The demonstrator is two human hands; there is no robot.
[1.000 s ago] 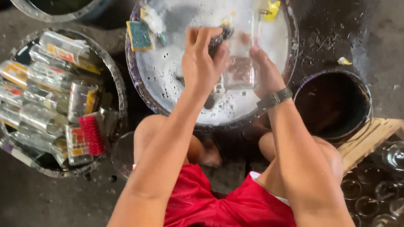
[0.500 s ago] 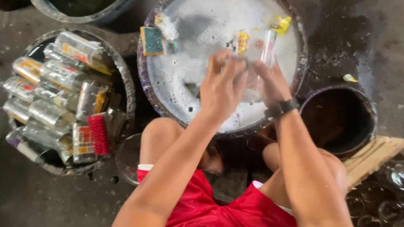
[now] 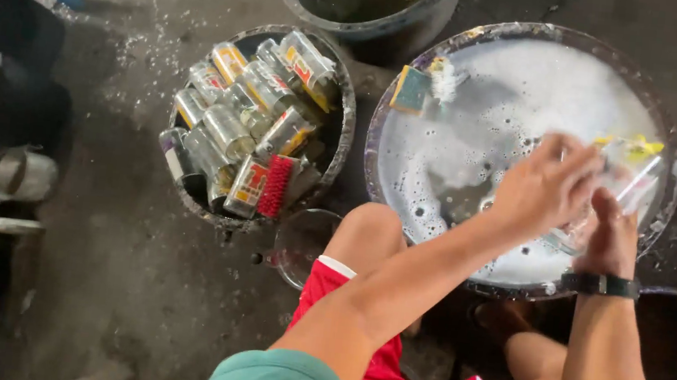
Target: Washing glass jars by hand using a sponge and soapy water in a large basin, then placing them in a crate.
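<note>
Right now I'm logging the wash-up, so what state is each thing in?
Left hand: closed on the clear glass, over the foam.
Right hand: gripping the clear glass from below.
Wash basin: full of soapy foam.
Sponge: floating, untouched.
Tub of glasses: piled full, red brush on top.
Dark bucket: holds murky liquid.

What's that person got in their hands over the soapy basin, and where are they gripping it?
A clear glass, held between both hands over the foamy basin. The left hand wraps its side; the right hand is against its lower end. The exact grip is hidden.
</note>
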